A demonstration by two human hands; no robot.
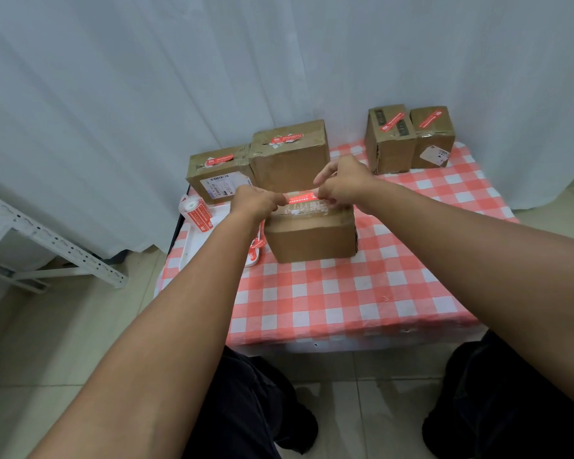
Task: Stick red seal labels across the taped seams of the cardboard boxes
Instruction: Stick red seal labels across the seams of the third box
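Both hands were out over the nearest box (312,238), which sat a little left of the middle of the table. The left hand (257,202) had its fingers curled, pinching the left end of a red seal label (300,196); the right hand (342,183) pinched the right end between thumb and forefinger, its other fingers bent above. Between them the label was stretched flat just over the box's top, above the shiny clear tape on the seam. Whether it already touched the tape I could not tell from where I stood.

Behind that box, toward the far edge on the left, two more boxes stood side by side and touching: a lower one (217,178) with a printed shipping label on its front, and a taller one (290,157) to its right. Each carried a red label on top. At the far right corner two further boxes (391,140) (433,137) stood close together, each with a red label laid slantwise across its top.

Along the left edge lay a white tray (193,240), hanging partly over the side of the table. On it, at the far end, rested a roll of red labels (196,212), and a loose strip of them (255,251) trailed by the near box's lower left corner. A red-and-white checked tablecloth (345,293) covered the table. White curtain (146,77) hung behind it.
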